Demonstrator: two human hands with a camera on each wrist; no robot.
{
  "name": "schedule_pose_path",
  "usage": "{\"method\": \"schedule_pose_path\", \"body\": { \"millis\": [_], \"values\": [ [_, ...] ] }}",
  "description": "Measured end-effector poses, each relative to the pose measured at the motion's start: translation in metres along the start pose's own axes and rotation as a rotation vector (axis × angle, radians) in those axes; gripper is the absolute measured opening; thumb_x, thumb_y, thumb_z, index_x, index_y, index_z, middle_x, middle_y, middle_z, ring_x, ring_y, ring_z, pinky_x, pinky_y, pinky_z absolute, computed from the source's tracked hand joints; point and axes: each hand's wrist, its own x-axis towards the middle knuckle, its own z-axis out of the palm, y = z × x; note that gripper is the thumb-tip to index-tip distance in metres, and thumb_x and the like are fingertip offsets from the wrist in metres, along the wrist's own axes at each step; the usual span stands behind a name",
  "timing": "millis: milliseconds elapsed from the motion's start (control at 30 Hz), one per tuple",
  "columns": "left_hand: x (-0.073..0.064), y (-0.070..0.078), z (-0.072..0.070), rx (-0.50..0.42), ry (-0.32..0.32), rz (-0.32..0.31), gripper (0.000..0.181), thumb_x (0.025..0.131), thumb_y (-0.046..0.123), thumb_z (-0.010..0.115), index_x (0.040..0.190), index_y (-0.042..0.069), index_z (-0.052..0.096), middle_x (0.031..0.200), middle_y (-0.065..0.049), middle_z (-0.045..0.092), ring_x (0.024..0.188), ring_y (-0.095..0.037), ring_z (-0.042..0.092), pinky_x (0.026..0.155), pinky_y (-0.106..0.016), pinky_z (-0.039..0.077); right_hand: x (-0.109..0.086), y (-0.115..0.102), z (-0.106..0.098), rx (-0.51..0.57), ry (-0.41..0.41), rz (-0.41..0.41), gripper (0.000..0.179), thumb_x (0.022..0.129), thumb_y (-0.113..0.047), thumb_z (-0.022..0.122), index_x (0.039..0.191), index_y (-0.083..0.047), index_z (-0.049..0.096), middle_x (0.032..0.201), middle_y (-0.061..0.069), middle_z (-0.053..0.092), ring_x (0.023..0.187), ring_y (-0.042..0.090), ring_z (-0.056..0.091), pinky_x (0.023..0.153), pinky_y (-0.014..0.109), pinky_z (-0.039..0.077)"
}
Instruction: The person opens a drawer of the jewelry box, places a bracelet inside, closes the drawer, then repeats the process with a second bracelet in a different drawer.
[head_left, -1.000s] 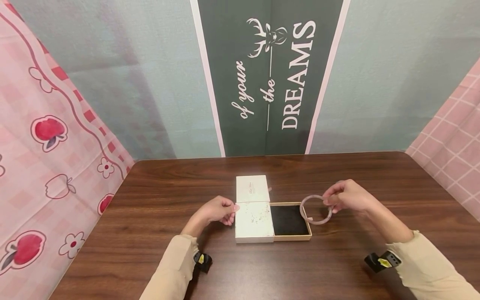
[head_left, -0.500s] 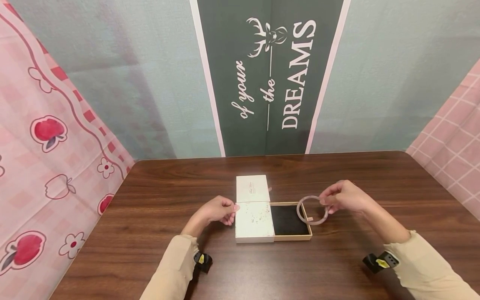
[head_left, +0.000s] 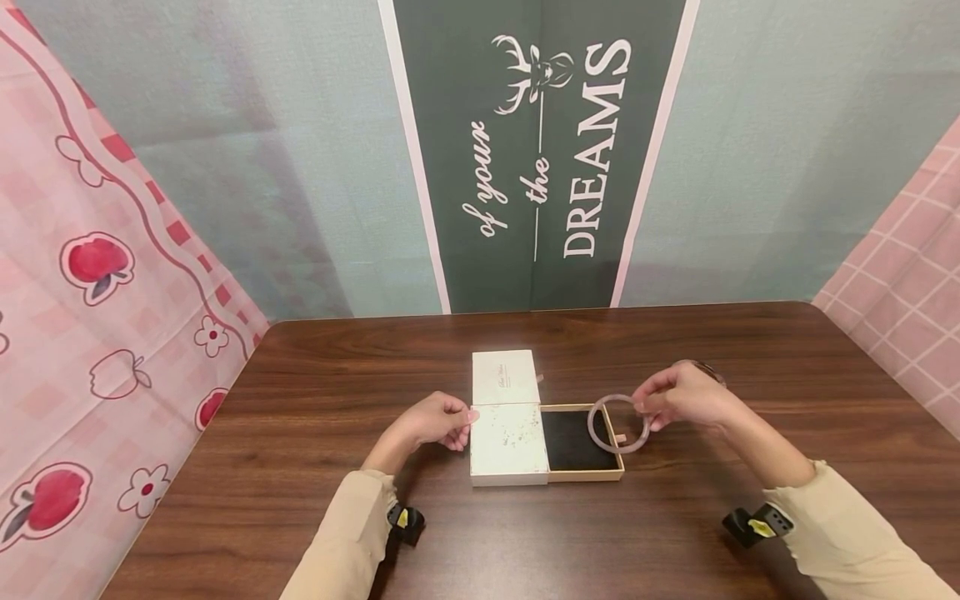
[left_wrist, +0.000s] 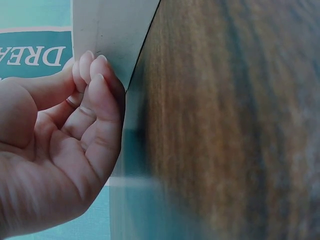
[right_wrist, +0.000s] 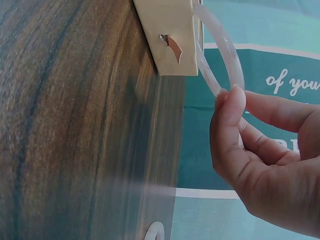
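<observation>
My right hand (head_left: 686, 398) pinches a pale, translucent bangle (head_left: 594, 427) between thumb and fingers. The bangle hangs tilted, overlapping the right end of the pulled-out drawer (head_left: 573, 477) in the head view. In the right wrist view, its far part reaches past the drawer's end wall (right_wrist: 172, 30), which has a pinkish ribbon tab (right_wrist: 174, 50). Black padding (head_left: 573, 442) lines the drawer. Its white sleeve (head_left: 506, 442), speckled on top, lies to the left. There my left hand (head_left: 438, 419) pinches the sleeve's left edge, thumb on top, curled fingers against the side wall (left_wrist: 107, 30).
Behind the sleeve lies a white square box (head_left: 504, 377) with small print and a ribbon tab at its right. Another bangle (head_left: 711, 371) rests on the brown wooden table (head_left: 360, 358), mostly hidden behind my right hand. Printed cloths (head_left: 345, 167) hang beyond the table edges.
My right hand has moved slightly left with the bangle, bringing it further over the drawer. More of the bangle on the table shows behind that hand. The left hand and boxes have stayed put.
</observation>
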Motion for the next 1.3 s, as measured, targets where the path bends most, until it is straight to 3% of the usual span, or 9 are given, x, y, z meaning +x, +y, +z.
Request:
{"method": "schedule_pose_path", "body": {
  "millis": [1300],
  "values": [
    [0.0007, -0.0014, 0.0001, -0.003, 0.001, 0.002, 0.027, 0.092, 0.016, 0.054, 0.070, 0.000, 0.054, 0.059, -0.005, 0.052, 0.052, -0.012, 0.052, 0.051, -0.023, 0.049, 0.0037, -0.0027, 0.0089, 0.056, -0.060, -0.005, 0.029, 0.084, 0.005, 0.055, 0.104, 0.025, 0.049, 0.079, 0.017, 0.060, 0.063, 0.018, 0.061, 0.062, 0.032, 0.055]
  ]
}}
